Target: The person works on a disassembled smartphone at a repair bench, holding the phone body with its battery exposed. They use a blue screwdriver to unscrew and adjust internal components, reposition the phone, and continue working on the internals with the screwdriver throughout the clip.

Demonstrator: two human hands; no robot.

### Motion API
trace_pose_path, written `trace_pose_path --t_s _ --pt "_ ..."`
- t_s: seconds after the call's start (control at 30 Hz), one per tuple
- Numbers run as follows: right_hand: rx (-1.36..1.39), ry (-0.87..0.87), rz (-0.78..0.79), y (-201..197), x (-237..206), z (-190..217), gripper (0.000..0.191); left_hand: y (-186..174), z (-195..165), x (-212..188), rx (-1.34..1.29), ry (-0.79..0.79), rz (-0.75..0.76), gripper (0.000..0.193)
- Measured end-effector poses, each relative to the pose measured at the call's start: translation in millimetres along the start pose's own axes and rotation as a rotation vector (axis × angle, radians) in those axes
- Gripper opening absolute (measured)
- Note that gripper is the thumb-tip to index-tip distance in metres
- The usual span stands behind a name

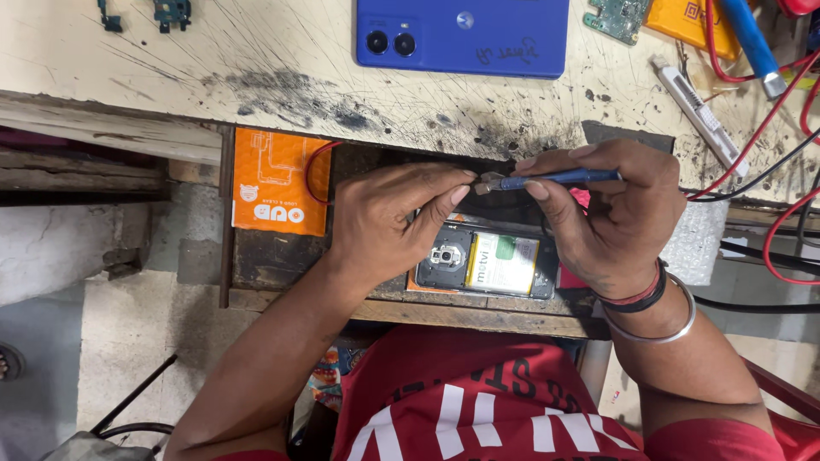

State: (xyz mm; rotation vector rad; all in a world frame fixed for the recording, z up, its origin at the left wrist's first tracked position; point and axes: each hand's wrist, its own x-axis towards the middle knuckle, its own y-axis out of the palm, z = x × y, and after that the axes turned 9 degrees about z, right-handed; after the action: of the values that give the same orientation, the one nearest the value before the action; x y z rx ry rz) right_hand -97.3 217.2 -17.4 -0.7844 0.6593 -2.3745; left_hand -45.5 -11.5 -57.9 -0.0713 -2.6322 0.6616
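The right hand [619, 218] held a thin tool [555, 179] with a blue handle, its fingers [536, 189] pinched around the handle. The tool lay flat and pointed toward the left hand [389, 222]. The left hand's fingers [444, 201] were pressed together at the tool's metal tip, and I could not tell if a tiny part sat between them. Both hands met just above an open phone [487, 263]. The open phone lay with its back off, so a pale battery and a round camera part showed. It rested in a dark wooden drawer [282, 265] below the table's [282, 77] front edge. The left hand covered the open phone's left end, and the right hand sat by its right end. Left of the open phone, an orange card [273, 183] lay in the drawer, with a red wire curling at its edge. Far above the open phone, a blue phone [465, 34] lay on the scratched table with its two camera eyes showing. To the right of the blue phone were a small green board [617, 15], a blue pen-like tool [753, 43] and a white strip [696, 111]. Red and black wires [769, 128] ran across the table past the right hand. The right wrist wore a silver ring band [675, 320] and dark bands. A red shirt [478, 401] showed below the drawer.
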Motion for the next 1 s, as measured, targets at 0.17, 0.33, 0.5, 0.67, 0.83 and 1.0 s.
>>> trace_pose_path --t_s 0.17,0.33,0.5,0.67,0.83,1.0 --pt "-0.024 0.003 -0.008 -0.4 -7.1 5.1 0.046 -3.6 -0.2 0.4 0.000 -0.016 -0.001 0.012" --pt "-0.146 0.004 0.025 2.6 -29.9 2.6 0.051 -1.4 3.7 -0.1 0.062 0.043 0.024 0.009" --pt "-0.086 0.058 0.060 10.7 -45.0 -7.2 0.046 0.9 8.4 -0.8 0.157 0.028 0.090 0.012" --pt "-0.172 0.046 0.097 11.4 -45.0 -9.9 0.046 2.2 11.3 -2.0 0.177 -0.005 0.142 0.011" --pt "-0.280 0.122 0.139 10.3 -40.4 -7.5 0.040 3.4 13.1 -2.6 0.176 -0.012 0.167 0.013" --pt "-0.306 0.143 0.155 13.1 -34.5 -1.5 0.034 2.8 13.4 -3.3 0.205 -0.011 0.197 0.014"
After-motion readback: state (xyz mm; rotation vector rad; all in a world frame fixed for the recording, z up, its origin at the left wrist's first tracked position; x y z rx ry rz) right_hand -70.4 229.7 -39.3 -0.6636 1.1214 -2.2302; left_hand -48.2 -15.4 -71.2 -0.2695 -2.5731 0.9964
